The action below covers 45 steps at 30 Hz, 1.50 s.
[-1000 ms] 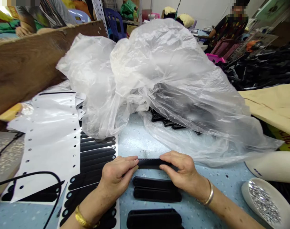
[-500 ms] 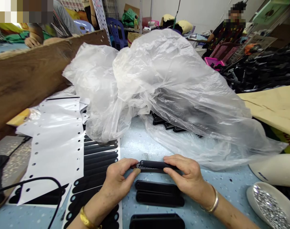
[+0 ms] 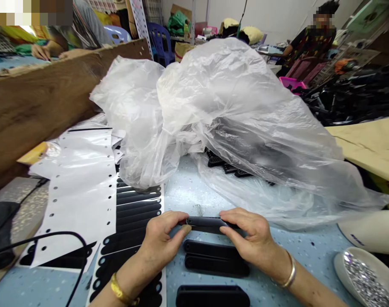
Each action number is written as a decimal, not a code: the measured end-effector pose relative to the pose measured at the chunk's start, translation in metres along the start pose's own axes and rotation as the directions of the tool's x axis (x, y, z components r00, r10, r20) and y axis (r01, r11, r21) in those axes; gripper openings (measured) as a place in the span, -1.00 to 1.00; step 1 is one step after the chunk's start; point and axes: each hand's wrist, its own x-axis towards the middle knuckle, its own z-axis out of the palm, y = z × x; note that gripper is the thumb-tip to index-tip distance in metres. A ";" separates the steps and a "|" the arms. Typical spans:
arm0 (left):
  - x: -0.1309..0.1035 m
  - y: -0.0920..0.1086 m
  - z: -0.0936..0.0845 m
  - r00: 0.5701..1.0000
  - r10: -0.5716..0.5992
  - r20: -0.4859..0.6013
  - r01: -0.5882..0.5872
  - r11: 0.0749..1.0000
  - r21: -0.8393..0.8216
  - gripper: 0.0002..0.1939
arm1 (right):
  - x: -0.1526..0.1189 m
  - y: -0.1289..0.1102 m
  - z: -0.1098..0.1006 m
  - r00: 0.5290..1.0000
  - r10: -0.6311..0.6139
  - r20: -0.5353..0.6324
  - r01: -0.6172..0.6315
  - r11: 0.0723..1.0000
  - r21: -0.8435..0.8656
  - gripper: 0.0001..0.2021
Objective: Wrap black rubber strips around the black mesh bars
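A long black plastic piece with rounded ends (image 3: pixel 205 222) is held level just above the table, one end in each hand. My left hand (image 3: pixel 164 232) pinches its left end between thumb and fingers. At the other end, my right hand (image 3: pixel 247 232) grips it the same way, covering that tip. Closer to me lie two similar black pieces (image 3: pixel 216 258) side by side, and another black piece (image 3: pixel 212 296) sits at the bottom edge. Left of them is a sheet of black strip stickers (image 3: pixel 133 238), partly under my left forearm.
Large clear plastic bags (image 3: pixel 232 94) cover the back of the blue speckled table (image 3: pixel 178 175), with black parts (image 3: pixel 215 160) beneath. A white bowl of small shiny metal pieces (image 3: pixel 367 277) stands right. White backing sheets (image 3: pixel 82 183) and a black cable (image 3: pixel 69 233) lie left. Two people sit beyond.
The black piece's upper part has come down flush, hiding the textured inside that showed at its left end. Both hands keep their grip; the view has shifted slightly.
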 end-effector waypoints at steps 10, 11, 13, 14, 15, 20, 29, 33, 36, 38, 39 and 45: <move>0.000 0.000 0.001 1.000 0.013 -0.007 -0.013 1.000 0.014 -0.87 | 0.001 -0.001 0.000 1.000 -0.008 0.029 0.008 1.000 -0.013 -0.83; 0.000 0.001 0.000 1.000 0.012 -0.007 -0.011 1.000 0.016 -0.87 | 0.002 -0.001 0.000 1.000 -0.009 0.030 0.010 1.000 -0.012 -0.83; 0.001 0.002 0.000 1.000 0.008 -0.004 -0.008 1.000 0.018 -0.86 | 0.002 -0.002 -0.001 1.000 -0.011 0.028 0.012 1.000 -0.013 -0.83; 0.001 0.003 -0.001 1.000 0.008 -0.003 -0.008 1.000 0.020 -0.86 | 0.003 -0.002 -0.001 1.000 -0.012 0.029 0.012 1.000 -0.016 -0.83; 0.001 0.003 -0.001 1.000 0.008 -0.002 -0.008 1.000 0.022 -0.86 | 0.003 -0.002 -0.001 0.999 -0.012 0.031 0.012 1.000 -0.018 -0.83; 0.000 0.001 -0.001 1.000 0.013 -0.008 -0.013 1.000 0.023 -0.87 | 0.004 -0.003 -0.001 0.999 0.002 0.047 -0.001 1.000 -0.013 -0.83; -0.002 0.000 -0.001 1.000 0.004 0.017 -0.003 0.999 -0.032 -0.80 | 0.003 -0.003 -0.004 0.997 0.020 0.072 -0.021 1.000 0.006 -0.79; -0.001 -0.001 -0.001 1.000 -0.004 0.015 0.004 1.000 -0.025 -0.80 | 0.003 -0.003 -0.003 0.998 0.013 0.055 -0.013 1.000 -0.003 -0.80; -0.001 -0.001 0.000 1.000 -0.002 0.008 0.002 1.000 -0.017 -0.80 | 0.004 -0.003 -0.002 0.999 0.005 0.042 -0.005 1.000 -0.010 -0.82; -0.001 0.000 -0.001 1.000 -0.013 -0.014 0.013 1.000 -0.008 -0.81 | 0.004 -0.004 -0.002 0.999 0.012 0.041 -0.012 1.000 -0.006 -0.83; -0.001 0.001 -0.001 1.000 -0.020 -0.020 0.020 1.000 -0.003 -0.81 | 0.004 -0.004 -0.002 0.999 0.019 0.040 -0.019 1.000 -0.001 -0.84; 0.002 0.004 -0.003 1.000 -0.016 0.003 0.016 1.000 0.026 -0.86 | 0.001 -0.003 -0.002 0.999 0.031 0.019 -0.031 1.000 0.003 -0.84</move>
